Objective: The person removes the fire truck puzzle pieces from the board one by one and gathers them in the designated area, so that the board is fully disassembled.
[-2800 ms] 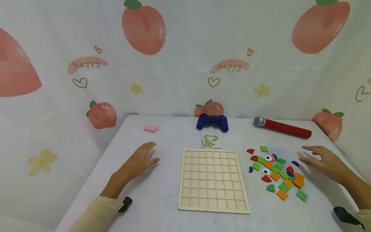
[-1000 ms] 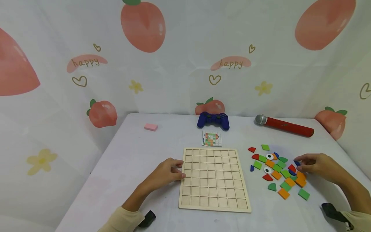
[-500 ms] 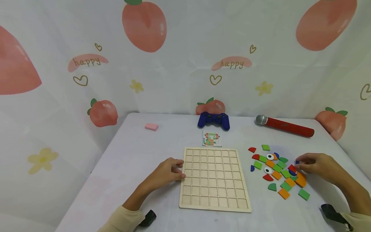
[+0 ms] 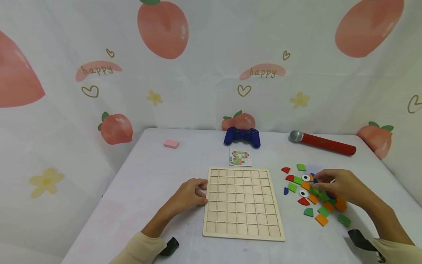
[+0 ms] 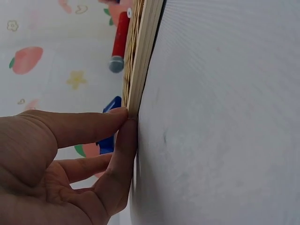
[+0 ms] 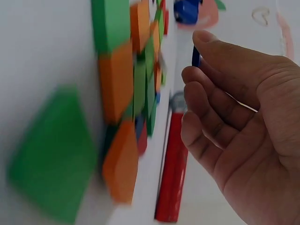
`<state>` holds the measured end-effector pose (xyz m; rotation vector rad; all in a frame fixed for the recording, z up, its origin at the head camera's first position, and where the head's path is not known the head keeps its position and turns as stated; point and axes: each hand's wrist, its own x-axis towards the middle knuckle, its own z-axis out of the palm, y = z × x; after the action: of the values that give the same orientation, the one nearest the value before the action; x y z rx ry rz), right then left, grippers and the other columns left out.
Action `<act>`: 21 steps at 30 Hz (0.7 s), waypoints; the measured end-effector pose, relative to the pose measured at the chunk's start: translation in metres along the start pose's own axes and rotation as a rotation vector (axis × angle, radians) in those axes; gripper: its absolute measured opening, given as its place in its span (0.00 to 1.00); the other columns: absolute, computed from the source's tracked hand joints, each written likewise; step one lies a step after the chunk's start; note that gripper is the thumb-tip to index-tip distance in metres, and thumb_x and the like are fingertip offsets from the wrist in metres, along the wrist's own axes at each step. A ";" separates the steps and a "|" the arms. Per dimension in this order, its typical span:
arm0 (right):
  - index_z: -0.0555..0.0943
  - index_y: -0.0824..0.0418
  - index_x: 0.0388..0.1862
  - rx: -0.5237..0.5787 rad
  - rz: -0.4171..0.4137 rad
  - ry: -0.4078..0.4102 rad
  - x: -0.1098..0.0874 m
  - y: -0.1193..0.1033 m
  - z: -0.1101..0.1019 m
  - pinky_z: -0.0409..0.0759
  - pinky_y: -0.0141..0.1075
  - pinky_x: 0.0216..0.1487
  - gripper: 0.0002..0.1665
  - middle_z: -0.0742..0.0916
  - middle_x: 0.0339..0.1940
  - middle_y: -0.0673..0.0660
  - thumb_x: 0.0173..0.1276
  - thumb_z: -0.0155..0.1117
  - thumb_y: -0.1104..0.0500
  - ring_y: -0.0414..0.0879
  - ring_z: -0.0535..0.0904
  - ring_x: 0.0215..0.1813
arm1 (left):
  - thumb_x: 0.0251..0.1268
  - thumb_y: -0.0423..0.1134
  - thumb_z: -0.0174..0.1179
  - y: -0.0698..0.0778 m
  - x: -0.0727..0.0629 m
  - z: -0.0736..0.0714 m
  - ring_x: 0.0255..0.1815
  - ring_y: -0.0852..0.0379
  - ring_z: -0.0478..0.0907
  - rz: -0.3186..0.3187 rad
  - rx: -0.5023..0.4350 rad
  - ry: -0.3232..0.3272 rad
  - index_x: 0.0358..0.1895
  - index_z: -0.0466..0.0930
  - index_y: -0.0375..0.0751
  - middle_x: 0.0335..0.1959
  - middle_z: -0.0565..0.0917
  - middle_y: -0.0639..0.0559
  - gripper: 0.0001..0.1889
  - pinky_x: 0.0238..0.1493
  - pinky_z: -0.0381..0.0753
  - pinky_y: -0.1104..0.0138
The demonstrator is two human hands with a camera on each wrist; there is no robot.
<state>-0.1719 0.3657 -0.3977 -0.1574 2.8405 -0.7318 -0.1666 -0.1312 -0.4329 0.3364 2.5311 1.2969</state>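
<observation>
While left hand rests, right hand pinches

Small blue piece in right hand's pinch, over tiles; left hand relaxed, touching board's edge. Piece likely light, stiff, slippery; best held by opposite edges.

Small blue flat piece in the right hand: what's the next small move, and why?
Probably carry the small blue flat piece toward the pale wooden grid board: the right hand pinches it, the left hand touches the board's left edge, and every cell is bare.

grid board: matt wood | controller: smooth plastic | microphone handle: glossy
</observation>
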 end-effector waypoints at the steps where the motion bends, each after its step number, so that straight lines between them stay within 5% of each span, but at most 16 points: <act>1: 0.86 0.68 0.56 -0.001 -0.018 0.003 0.001 -0.005 0.003 0.82 0.36 0.39 0.27 0.89 0.41 0.54 0.71 0.75 0.47 0.49 0.81 0.44 | 0.59 0.28 0.75 0.000 0.000 0.000 0.48 0.55 0.84 -0.001 0.001 0.002 0.70 0.76 0.29 0.53 0.81 0.46 0.34 0.50 0.87 0.61; 11: 0.88 0.61 0.49 0.056 -0.164 -0.033 0.014 -0.040 0.034 0.81 0.32 0.34 0.19 0.87 0.35 0.47 0.67 0.78 0.50 0.44 0.79 0.38 | 0.58 0.28 0.74 0.002 -0.001 0.000 0.47 0.55 0.84 -0.002 -0.005 0.008 0.70 0.77 0.29 0.54 0.82 0.45 0.33 0.48 0.86 0.61; 21: 0.90 0.58 0.47 0.091 -0.276 -0.058 0.023 -0.070 0.055 0.81 0.30 0.41 0.16 0.87 0.36 0.44 0.65 0.80 0.51 0.41 0.79 0.40 | 0.58 0.28 0.74 0.002 -0.001 0.000 0.46 0.56 0.83 -0.005 0.000 0.003 0.70 0.77 0.30 0.53 0.81 0.46 0.33 0.47 0.85 0.62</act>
<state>-0.1784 0.2757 -0.4152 -0.5549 2.7543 -0.8919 -0.1654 -0.1305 -0.4316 0.3287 2.5326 1.2966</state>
